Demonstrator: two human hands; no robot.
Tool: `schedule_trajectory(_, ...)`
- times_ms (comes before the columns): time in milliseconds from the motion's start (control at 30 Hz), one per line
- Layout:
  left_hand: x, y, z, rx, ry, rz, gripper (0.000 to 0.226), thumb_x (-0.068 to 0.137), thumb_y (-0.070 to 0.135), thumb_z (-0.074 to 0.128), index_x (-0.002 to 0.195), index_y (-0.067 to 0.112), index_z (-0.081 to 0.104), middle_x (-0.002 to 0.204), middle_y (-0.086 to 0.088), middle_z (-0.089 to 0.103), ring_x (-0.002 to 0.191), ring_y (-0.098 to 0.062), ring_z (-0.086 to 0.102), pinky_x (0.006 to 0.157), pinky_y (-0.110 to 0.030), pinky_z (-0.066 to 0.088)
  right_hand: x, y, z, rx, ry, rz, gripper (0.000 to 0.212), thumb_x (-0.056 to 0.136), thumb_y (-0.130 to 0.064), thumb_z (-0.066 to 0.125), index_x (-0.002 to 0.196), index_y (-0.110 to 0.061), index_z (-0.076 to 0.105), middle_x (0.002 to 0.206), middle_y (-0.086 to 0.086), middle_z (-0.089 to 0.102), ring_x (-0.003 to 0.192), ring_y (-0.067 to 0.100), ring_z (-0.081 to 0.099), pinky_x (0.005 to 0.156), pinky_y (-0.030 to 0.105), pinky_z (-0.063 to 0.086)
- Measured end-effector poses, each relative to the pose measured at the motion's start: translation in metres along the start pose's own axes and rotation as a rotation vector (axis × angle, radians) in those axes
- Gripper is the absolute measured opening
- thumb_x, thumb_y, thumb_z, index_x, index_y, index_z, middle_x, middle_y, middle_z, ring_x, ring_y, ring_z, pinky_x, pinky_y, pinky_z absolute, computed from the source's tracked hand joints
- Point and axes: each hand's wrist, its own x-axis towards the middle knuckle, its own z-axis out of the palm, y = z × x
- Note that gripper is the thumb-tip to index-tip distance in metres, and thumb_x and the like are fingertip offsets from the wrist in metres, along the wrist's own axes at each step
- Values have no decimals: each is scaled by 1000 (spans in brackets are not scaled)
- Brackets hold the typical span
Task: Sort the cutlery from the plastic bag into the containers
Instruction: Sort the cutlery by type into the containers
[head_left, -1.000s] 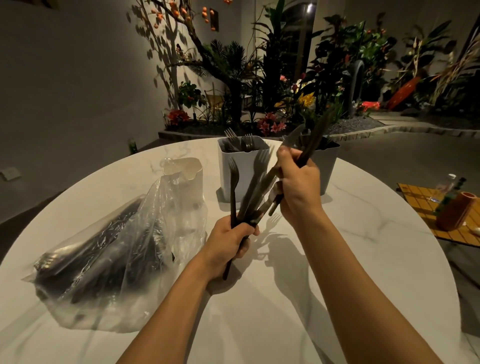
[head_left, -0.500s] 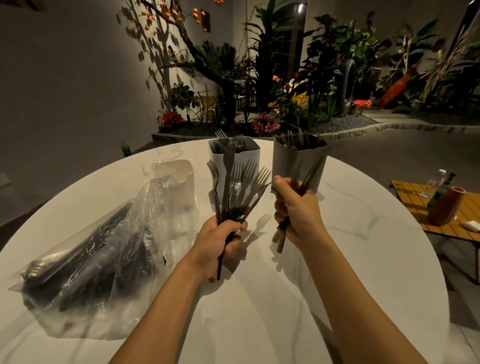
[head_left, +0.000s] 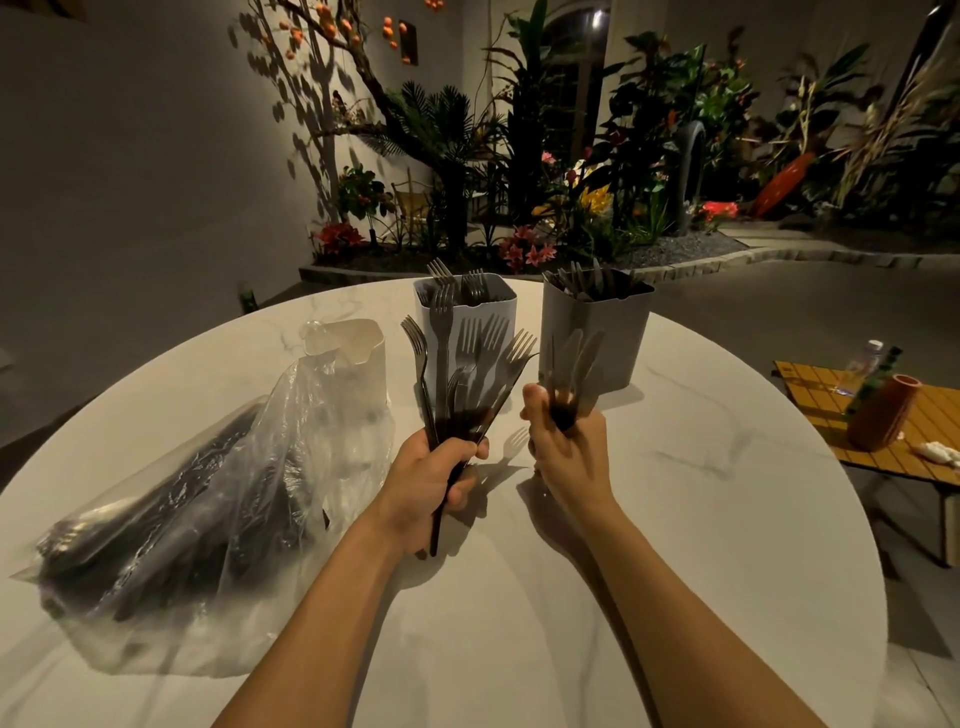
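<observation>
My left hand (head_left: 434, 480) grips a fanned bunch of dark plastic forks (head_left: 470, 364), tines up, above the white round table (head_left: 675, 519). Just to its right, my right hand (head_left: 569, 449) holds a few dark knives (head_left: 574, 358), blurred, in front of the grey container (head_left: 597, 332). A white container (head_left: 493, 312) with forks stands behind the bunch. At left lies the clear plastic bag (head_left: 208, 519) with more dark cutlery inside. A third, cream container (head_left: 348, 343) stands behind the bag, partly hidden.
A low yellow side table (head_left: 924, 431) at right carries an orange vase (head_left: 880, 413) and bottles. Plants and flowers fill a bed behind the round table. A grey wall rises at left.
My right hand pulled the knives out of the mixed bunch and lowered them to the right, apart from the forks. My left hand keeps the forks, now fanned.
</observation>
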Motion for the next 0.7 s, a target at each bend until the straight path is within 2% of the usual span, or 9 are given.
schedule_trajectory(67, 0, 1, 0, 9, 9, -10, 16, 103, 14, 54, 98, 2, 64, 54, -2, 41, 47, -11, 37, 48, -22, 36, 0, 3, 0, -23, -19, 15, 33, 88, -53, 55, 90, -23, 68, 82, -3, 70, 78, 17, 69, 81, 32, 59)
schedule_trajectory(167, 0, 1, 1, 7, 14, -12, 17, 103, 15, 54, 97, 2, 64, 54, -4, 41, 47, -12, 37, 48, -22, 37, 2, 5, 3, 22, -1, 158, 38, 92, -49, 59, 99, -14, 70, 82, 0, 68, 78, 19, 66, 80, 30, 56)
schedule_trajectory(267, -1, 0, 2, 24, 36, -14, 18, 103, 15, 55, 97, 2, 66, 54, -5, 42, 48, -12, 38, 49, -22, 38, 3, 4, 3, 87, 12, 295, 39, 95, -48, 59, 97, -10, 66, 78, 5, 64, 72, 20, 61, 66, 24, 50)
schedule_trajectory(333, 0, 0, 2, 25, 40, -16, 18, 102, 15, 56, 97, 2, 67, 54, -5, 43, 48, -13, 38, 49, -23, 37, 6, 2, -2, 94, 0, 265, 40, 96, -50, 58, 89, -10, 66, 69, 7, 63, 61, 22, 61, 59, 25, 51)
schedule_trajectory(433, 1, 1, 4, 30, 33, -14, 18, 103, 16, 56, 97, 3, 66, 55, -5, 42, 49, -13, 37, 49, -23, 35, 10, -10, -15, 177, -69, 248, 41, 96, -46, 58, 85, -7, 67, 64, 9, 65, 55, 23, 66, 64, 30, 60)
schedule_trajectory(533, 9, 2, 12, 28, 10, -1, 18, 103, 16, 55, 95, 5, 66, 58, -8, 41, 50, -13, 37, 51, -25, 33, 18, -19, -27, 131, -149, 209, 42, 96, -47, 57, 83, -9, 69, 74, 5, 72, 71, 22, 74, 69, 33, 62)
schedule_trajectory(633, 21, 8, 25, 30, -13, 25, 17, 103, 15, 56, 99, 2, 65, 66, -7, 50, 51, -12, 39, 52, -24, 36, 36, -30, -44, -30, -163, 95, 44, 100, -50, 49, 80, -17, 71, 87, -1, 74, 87, 17, 70, 66, 21, 52)
schedule_trajectory(700, 31, 15, 34, 22, -32, 60, 14, 102, 12, 56, 99, 0, 63, 70, -2, 56, 52, -13, 38, 51, -23, 35, 52, -43, -58, -101, -167, 50, 47, 103, -47, 45, 82, -15, 72, 87, -2, 72, 86, 11, 67, 66, 17, 44)
